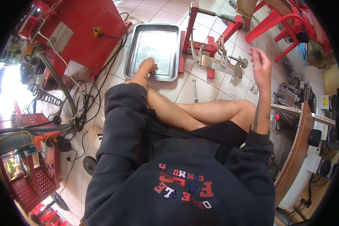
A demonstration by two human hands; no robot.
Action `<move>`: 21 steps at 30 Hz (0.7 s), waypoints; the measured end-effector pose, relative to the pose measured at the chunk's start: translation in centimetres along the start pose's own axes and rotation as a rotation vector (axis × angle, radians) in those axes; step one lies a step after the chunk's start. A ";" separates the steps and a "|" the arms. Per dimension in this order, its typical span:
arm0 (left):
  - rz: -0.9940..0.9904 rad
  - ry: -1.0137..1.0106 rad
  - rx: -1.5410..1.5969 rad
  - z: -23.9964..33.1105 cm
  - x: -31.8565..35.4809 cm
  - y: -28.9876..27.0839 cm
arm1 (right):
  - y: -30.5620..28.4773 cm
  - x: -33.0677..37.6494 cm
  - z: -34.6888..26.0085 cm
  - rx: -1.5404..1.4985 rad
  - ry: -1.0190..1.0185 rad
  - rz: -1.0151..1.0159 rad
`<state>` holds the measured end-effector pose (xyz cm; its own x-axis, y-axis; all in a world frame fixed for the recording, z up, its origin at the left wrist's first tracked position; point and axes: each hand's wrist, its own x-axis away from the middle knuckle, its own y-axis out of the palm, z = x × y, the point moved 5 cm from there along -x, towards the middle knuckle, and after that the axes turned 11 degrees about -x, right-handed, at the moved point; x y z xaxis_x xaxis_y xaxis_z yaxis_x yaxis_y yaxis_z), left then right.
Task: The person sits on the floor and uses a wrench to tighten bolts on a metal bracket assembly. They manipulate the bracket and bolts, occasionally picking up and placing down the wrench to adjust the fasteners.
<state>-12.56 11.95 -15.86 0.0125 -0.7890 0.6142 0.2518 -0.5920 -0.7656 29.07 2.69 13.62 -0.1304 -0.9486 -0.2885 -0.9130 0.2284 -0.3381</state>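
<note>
At the lower left corner of a shallow metal tray (175, 49), my left hand (147, 67) reaches in with its fingers curled together. Something small may be at its fingertips, but I cannot make it out. My right hand (260, 62) is raised at the right, fingers stretched out and apart, holding nothing. Nearest to it is a long bolt (235, 59) with a metal block at the end of a clamp-like metal bracket (214, 63). That bracket sits against a red metal stand (188, 34). A combination wrench (194, 90) lies on the tiles between my legs and the stand.
A large red machine (90, 34) stands at the left, with black cables (87, 101) tangled beside it. A red perforated cart (30, 180) is at the lower left. Red plastic chairs (278, 26) and another person's leg (246, 9) are at the upper right. A wooden board (295, 150) edges the right side.
</note>
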 end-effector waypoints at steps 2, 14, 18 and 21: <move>0.053 -0.070 -0.050 0.5 -0.7 1.8 | -0.5 1.1 3.2 -0.176 0.142 -0.025; 0.712 0.155 0.002 2.5 6.4 -3.4 | 3.1 2.3 3.1 -0.400 0.189 -0.208; 0.914 0.425 0.391 10.3 20.0 -13.9 | 3.3 1.8 2.6 -0.275 0.168 -0.229; 0.950 0.750 0.262 16.0 26.1 -16.7 | 3.5 1.9 3.0 -0.205 0.144 -0.289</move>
<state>-0.90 3.88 15.98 -0.2392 -0.8376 -0.4911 0.6327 0.2492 -0.7332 26.78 2.35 9.21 0.1040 -0.9919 -0.0735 -0.9765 -0.0878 -0.1969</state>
